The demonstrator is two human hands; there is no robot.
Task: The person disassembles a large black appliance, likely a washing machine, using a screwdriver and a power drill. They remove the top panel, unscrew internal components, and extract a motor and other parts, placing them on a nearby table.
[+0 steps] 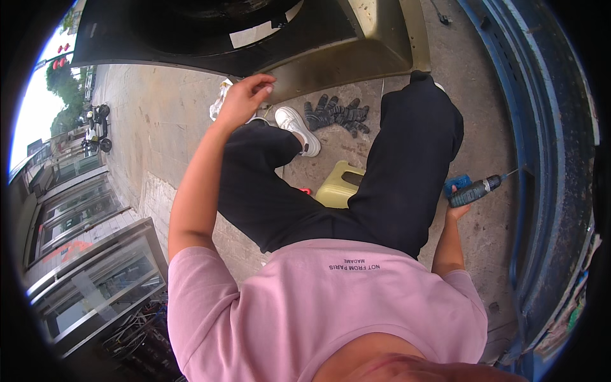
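Observation:
My right hand [459,210] grips a cordless drill [475,192] beside my right thigh. Its long thin bit points at a blue metal frame [508,95], but whether it touches cannot be told. My left hand [248,98] is raised over my left knee with nothing visible in it, the fingers loosely bent and the thumb apart. Just beyond that hand stands a large dark sheet-metal casing [329,71] with a round opening. A pair of grey knitted work gloves [336,113] lies on the floor between my legs.
Under me is a yellow-green plastic stool [334,191], with a small red object [305,191] near it. A crumpled white bag [218,102] lies by the casing. A power plug [445,19] rests at the upper right. Glazed frames [100,286] and tangled cables [136,329] are at the left.

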